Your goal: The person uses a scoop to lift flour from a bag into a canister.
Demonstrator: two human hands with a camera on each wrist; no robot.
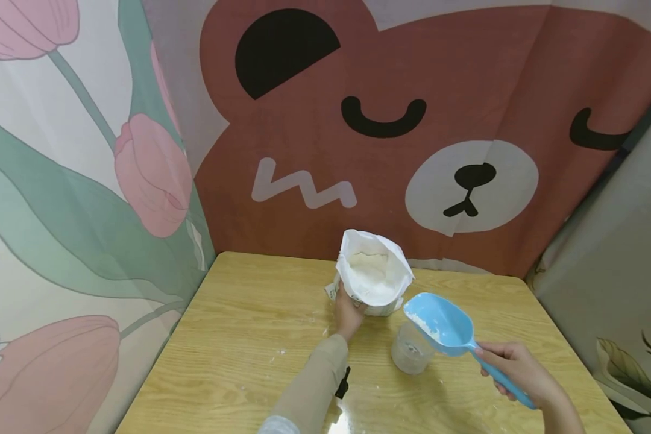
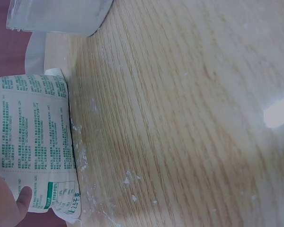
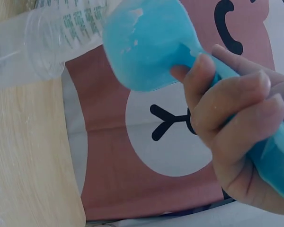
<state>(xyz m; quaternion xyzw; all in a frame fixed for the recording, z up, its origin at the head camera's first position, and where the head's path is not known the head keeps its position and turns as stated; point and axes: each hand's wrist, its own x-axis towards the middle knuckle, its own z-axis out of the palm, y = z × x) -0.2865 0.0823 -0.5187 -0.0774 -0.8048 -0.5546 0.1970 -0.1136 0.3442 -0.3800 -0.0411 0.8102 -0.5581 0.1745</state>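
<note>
My left hand (image 1: 349, 314) grips the lower left side of a white paper bag of flour (image 1: 402, 283), whose open top faces me with pale flour (image 1: 370, 276) inside. Green print covers the bag (image 2: 28, 127) in the left wrist view, with my thumb against it. In my right hand (image 1: 521, 369) is the handle of a light blue scoop (image 1: 452, 325), fingers curled round it. White residue clings to the scoop's bowl (image 3: 146, 49), otherwise bare. Below that bowl, a clear plastic jar (image 1: 408, 357) stands on the table, its mouth partly hidden by the scoop in the head view.
The wood-grain table (image 1: 249, 325) has specks of white powder on it, several near the bag. A bear-print cloth (image 1: 390, 187) hangs behind the table's far edge. Tulip-print fabric (image 1: 87, 241) borders the left side, and a pale curtain (image 1: 618, 259) the right.
</note>
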